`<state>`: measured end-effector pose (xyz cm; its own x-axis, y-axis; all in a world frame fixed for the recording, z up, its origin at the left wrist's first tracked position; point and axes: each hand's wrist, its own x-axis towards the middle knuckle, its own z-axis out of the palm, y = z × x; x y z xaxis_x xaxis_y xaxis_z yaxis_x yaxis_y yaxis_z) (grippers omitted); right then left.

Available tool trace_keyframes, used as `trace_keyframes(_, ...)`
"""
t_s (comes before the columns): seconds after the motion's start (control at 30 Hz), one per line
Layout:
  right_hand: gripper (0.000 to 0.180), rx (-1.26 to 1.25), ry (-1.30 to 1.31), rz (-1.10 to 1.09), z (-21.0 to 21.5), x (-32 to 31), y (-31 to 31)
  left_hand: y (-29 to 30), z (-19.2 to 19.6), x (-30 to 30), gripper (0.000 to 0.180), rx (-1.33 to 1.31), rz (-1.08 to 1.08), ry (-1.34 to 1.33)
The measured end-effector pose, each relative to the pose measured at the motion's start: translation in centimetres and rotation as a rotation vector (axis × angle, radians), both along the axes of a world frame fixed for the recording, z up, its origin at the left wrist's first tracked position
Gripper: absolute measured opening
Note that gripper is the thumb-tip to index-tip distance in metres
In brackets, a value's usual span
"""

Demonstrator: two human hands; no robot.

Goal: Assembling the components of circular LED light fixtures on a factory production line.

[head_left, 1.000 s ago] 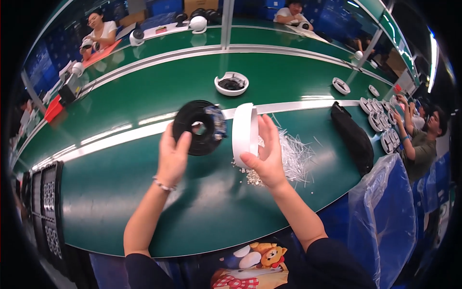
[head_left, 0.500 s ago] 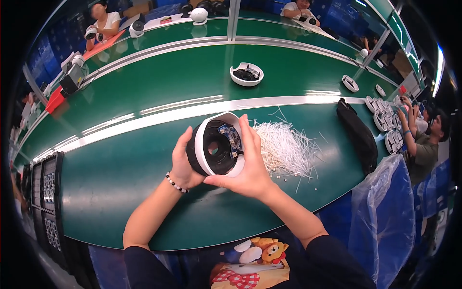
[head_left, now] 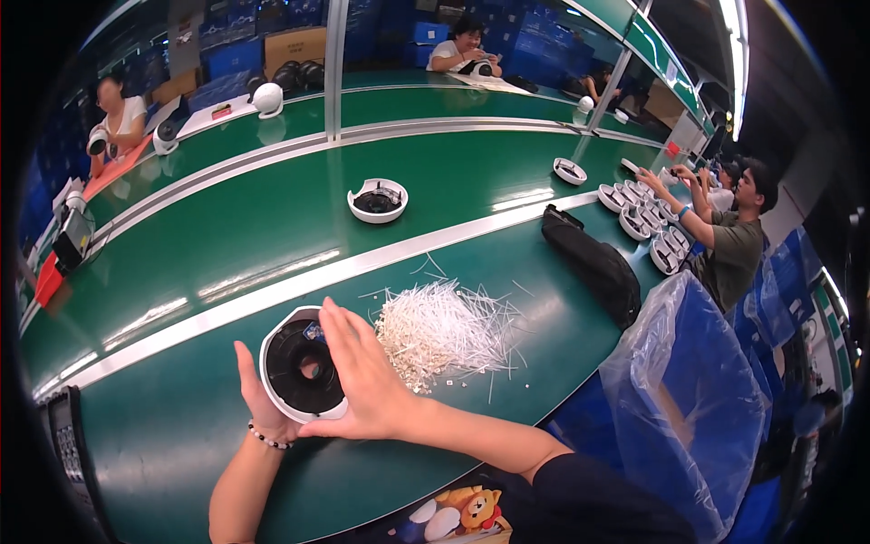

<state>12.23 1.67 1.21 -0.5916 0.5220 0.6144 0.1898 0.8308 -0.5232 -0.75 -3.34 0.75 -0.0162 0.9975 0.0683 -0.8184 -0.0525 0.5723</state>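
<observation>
Table edge: green table (head_left: 227,263) curves toward the person; its near rim runs just below the two forearms, with bare green surface to the left of the hands.
Dividing strip: pale strip (head_left: 272,290) crosses the table just beyond the hands; past it lies a wide bare green stretch.
Right side: long black pouch (head_left: 594,263) lies near the table's right edge, and a clear plastic bag over a blue bin (head_left: 689,399) stands just off that edge.
Left side: dark tray (head_left: 68,444) sits at the far left rim, well apart from the hands.
Held thing: round housing (head_left: 304,365), white outer shell with a black inside and a hole at the centre, held tilted just above the table near its front edge.
Left hand (head_left: 263,408): grip cups the housing from below and left, thumb up along the white rim.
Right hand (head_left: 362,376): grip lies flat with fingers spread over the housing's right side, pressing on it.
Loose pile: heap of thin white strips (head_left: 444,326) just right of the right hand.
Container: white bowl-shaped shell (head_left: 378,199) beyond the strip holds a black part.
</observation>
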Motion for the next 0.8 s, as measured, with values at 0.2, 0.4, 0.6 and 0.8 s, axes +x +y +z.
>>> trace_keyframes(0.2,0.114,0.032,-0.083,0.119,-0.6,0.1,0.7,0.0,-2.6,-1.4,0.076,0.054,-0.114,0.004)
trace_keyframes(0.4,0.112,0.030,-0.101,-0.081,-1.7,-1.0,-1.0,-0.4,-2.0,-0.3,0.061,0.080,0.087,0.067)
trace_keyframes(0.6,0.108,0.086,-0.040,-0.132,-2.3,-2.0,-1.2,-0.8,-2.1,-0.7,0.058,0.025,0.120,0.041)
trace_keyframes(0.8,0.109,0.097,-0.048,-0.128,-2.2,-2.1,-1.3,-0.8,-1.5,-0.8,0.056,0.121,0.065,-0.027)
